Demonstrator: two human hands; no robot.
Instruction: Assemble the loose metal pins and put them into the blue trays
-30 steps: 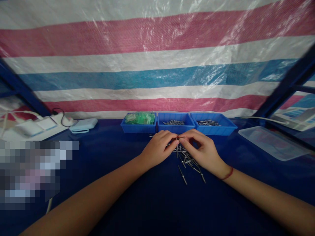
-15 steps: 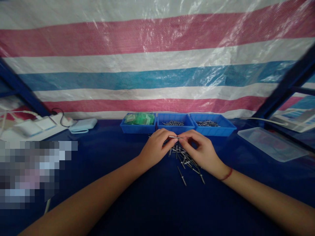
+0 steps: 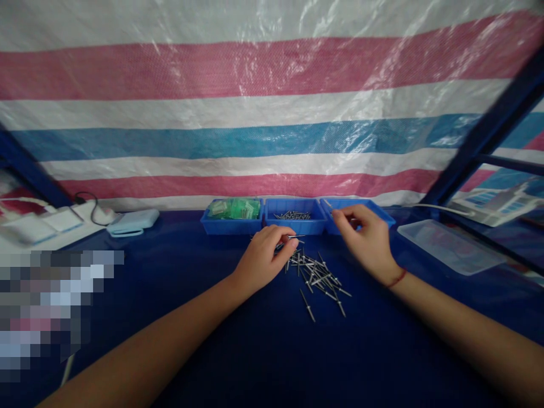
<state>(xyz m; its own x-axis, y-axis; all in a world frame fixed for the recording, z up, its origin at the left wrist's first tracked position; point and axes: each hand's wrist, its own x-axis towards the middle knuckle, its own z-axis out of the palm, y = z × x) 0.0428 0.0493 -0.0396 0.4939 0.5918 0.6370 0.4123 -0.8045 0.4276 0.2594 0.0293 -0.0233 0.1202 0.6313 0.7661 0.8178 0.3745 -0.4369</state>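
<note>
My left hand [image 3: 264, 256] is closed in a pinch on a thin metal blind rivet [image 3: 298, 236], which pokes out past the fingertips. Beneath and in front of it lies a loose pile of blind rivets [image 3: 314, 273] on the dark blue table. My right hand [image 3: 369, 242] is raised at the right blue bin [image 3: 385, 213], covering much of it. A slim, slightly blurred rivet [image 3: 328, 204] sticks out from its pinched thumb and finger, over the bin's left side.
The middle blue bin [image 3: 294, 228] holds short metal pieces; the left blue bin [image 3: 232, 228] holds green-tinted plastic bags. A clear plastic lid [image 3: 453, 246] lies at right. A light blue case [image 3: 135, 221] and a white power strip [image 3: 70, 222] are at left. Striped sheeting [image 3: 255, 141] hangs behind.
My hands were together at a rivet above the pile. My right hand has moved away to the right and forward to the right bin, while my left hand stays over the pile.
</note>
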